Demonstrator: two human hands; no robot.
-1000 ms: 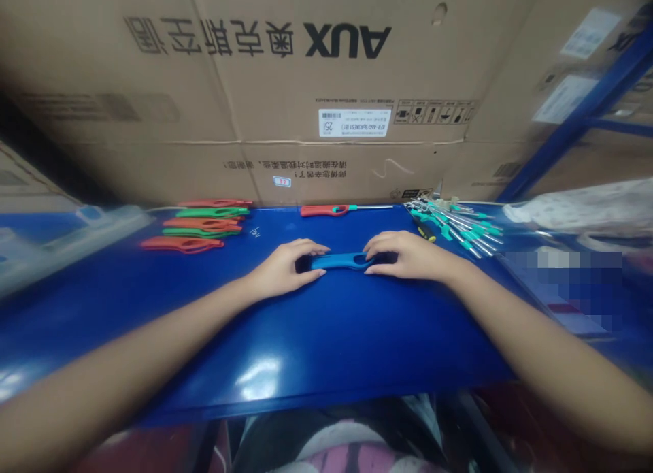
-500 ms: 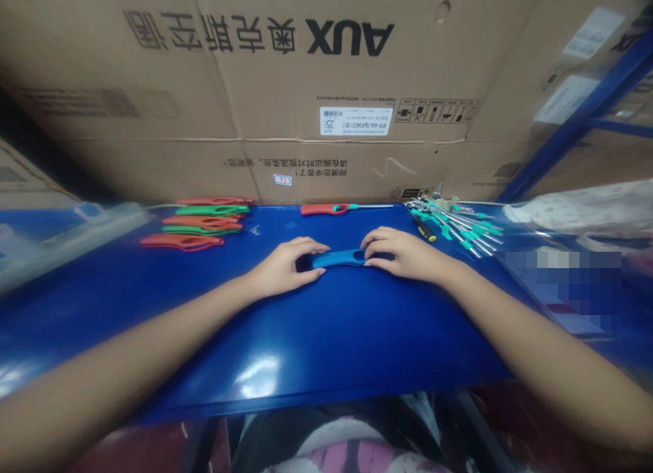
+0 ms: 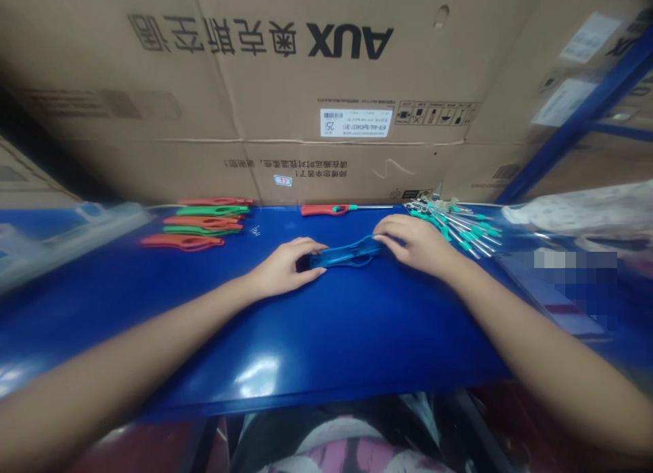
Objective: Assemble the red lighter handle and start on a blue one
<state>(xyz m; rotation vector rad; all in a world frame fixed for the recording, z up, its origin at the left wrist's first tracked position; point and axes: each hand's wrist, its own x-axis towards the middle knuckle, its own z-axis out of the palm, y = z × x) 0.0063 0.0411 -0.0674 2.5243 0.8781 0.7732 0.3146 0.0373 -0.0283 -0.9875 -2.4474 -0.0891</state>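
Note:
A blue plastic lighter handle shell point(image 3: 345, 254) lies on the blue table point(image 3: 326, 337) at the middle. My left hand point(image 3: 286, 265) pinches its left end with thumb and fingers. My right hand point(image 3: 415, 243) grips its right end, which is lifted a little off the table. The shell looks split into two halves along its length.
Red and green handle shells point(image 3: 201, 222) lie in a row at the back left. A red lighter with a metal rod point(image 3: 337, 209) lies at the back middle. A pile of teal-ended metal rods point(image 3: 456, 221) sits at the back right. Large cardboard boxes point(image 3: 326, 85) stand behind.
My right hand has moved back and right, raising the right end of the blue shell, which now gapes open. My left hand has stayed in place.

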